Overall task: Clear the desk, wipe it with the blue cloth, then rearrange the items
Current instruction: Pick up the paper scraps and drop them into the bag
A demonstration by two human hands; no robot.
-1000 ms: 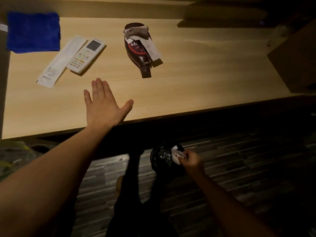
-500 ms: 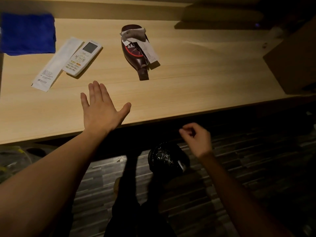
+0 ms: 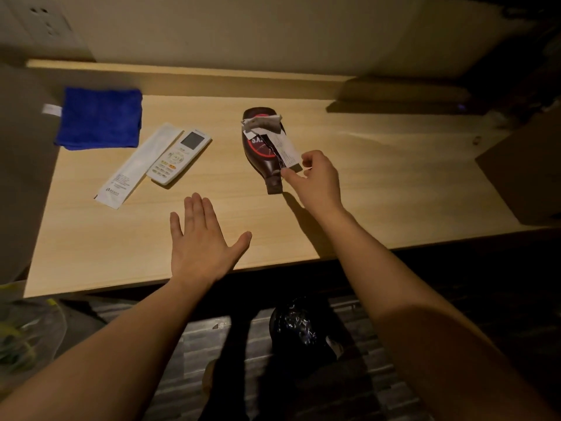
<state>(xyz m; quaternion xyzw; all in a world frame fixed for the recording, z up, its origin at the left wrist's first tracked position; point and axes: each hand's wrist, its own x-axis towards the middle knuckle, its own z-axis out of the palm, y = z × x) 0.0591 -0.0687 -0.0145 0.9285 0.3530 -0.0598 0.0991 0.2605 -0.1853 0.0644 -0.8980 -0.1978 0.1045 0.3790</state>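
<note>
— Desk [image 3: 379,189] isn't cleared yet; where's our blue cloth [image 3: 100,117]?
— Upper left, folded, waiting. Our bottle [image 3: 258,147] lies flat at centre, long axis up-frame, cap toward the frame's bottom. Left hand [image 3: 200,244] spreads flat, probably bracing us; right hand [image 3: 315,177] pinches the paper slip [image 3: 287,148] lying on it.

I am working from a single wide-angle camera worn on the person's head. It faces forward and tilts steeply down onto the surface [image 3: 379,192], which fills the middle of the view, its edges bowed by the lens. The wall [image 3: 243,31] runs across the top, and the floor [image 3: 197,335] shows along the bottom, below the near edge. Both forearms come in from the lower corners. The left hand [image 3: 200,241] and right hand [image 3: 315,177] are at arm's reach, so the view is close.
</note>
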